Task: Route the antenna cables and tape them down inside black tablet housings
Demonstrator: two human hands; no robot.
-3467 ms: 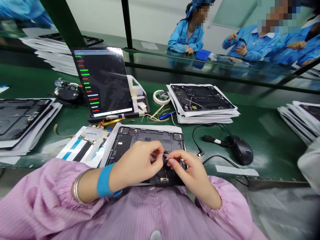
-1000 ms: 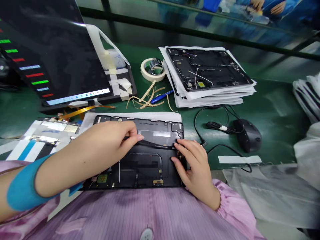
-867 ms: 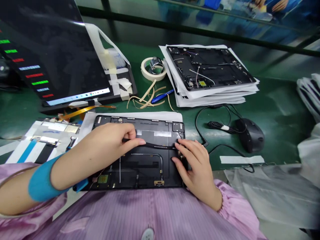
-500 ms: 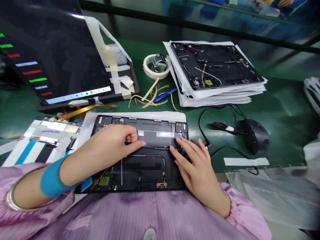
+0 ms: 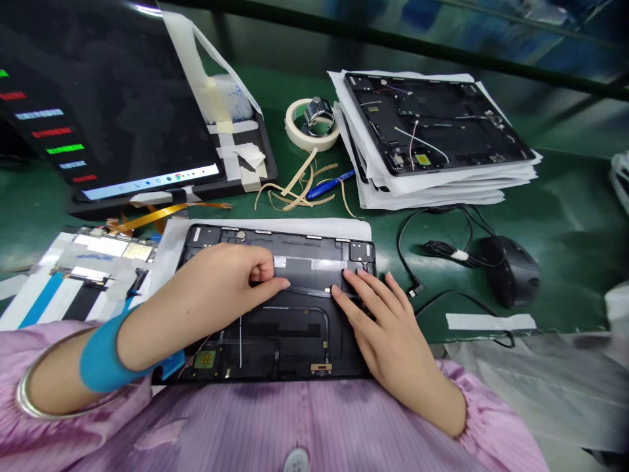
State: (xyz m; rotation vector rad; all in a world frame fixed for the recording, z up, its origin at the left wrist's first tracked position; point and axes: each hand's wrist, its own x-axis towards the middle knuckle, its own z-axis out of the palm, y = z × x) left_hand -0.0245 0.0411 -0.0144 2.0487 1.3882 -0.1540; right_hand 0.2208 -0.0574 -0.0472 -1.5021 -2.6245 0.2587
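Note:
A black tablet back housing [image 5: 289,337] lies open side up in front of me, with thin cables and small parts along its inside. Over its left half, my left hand [image 5: 240,272] has its fingers curled and thumb stretched toward them; what they grip, if anything, is hidden. A thin black flex cable [image 5: 307,290] runs from beside the left thumb toward my right fingertips. My right hand [image 5: 381,314] rests on the housing's right side, fingers spread and tips touching it. Between the hands shows a shiny clear strip [image 5: 324,263] across a dark flat patch.
At the back right, a similar housing [image 5: 442,128] tops a stack of white sheets. A tape roll [image 5: 297,134], a blue pen [image 5: 329,185] and a mouse [image 5: 514,272] lie behind and right. A lit screen [image 5: 122,98] and a circuit assembly [image 5: 93,269] stand left.
The view has shifted slightly, so the things on the table sit a little further right. Both hands keep nearly the same pose on the housing.

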